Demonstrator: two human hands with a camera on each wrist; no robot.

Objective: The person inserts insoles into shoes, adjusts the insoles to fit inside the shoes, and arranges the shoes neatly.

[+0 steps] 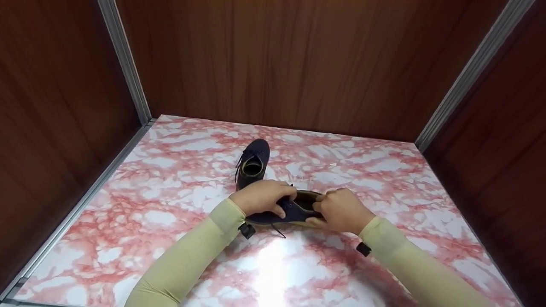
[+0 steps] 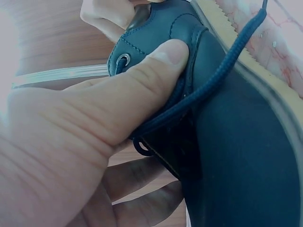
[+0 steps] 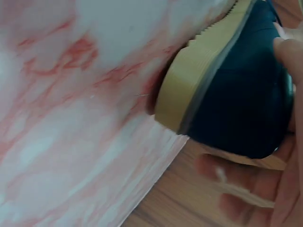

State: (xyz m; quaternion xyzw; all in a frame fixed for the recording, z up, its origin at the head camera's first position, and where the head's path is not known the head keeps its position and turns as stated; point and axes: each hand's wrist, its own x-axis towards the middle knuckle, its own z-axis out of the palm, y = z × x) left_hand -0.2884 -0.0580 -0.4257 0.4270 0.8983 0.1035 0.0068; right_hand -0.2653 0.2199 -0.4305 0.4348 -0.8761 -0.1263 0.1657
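Observation:
A dark navy lace-up shoe [image 1: 294, 212] lies sideways between my two hands, toe to the left and heel to the right. My left hand [image 1: 262, 197] grips its front across the lacing, with the thumb [image 2: 156, 66] pressed on the side beside a metal eyelet. A blue lace [image 2: 229, 59] trails over the toe part. At the collar, my right hand [image 1: 344, 211] holds the rear of the shoe, some fingers at the opening and the thumb low on the near side. The tan, ridged sole [image 3: 189, 80] shows close to the tabletop in the right wrist view.
A second dark shoe [image 1: 259, 148] stands behind my left hand, toe pointing away, its laces hanging on the left. The table [image 1: 179, 179] has a red and white marbled top. Brown wood-grain panels [image 1: 277, 64] with grey metal corner posts [image 1: 126, 59] enclose it on three sides.

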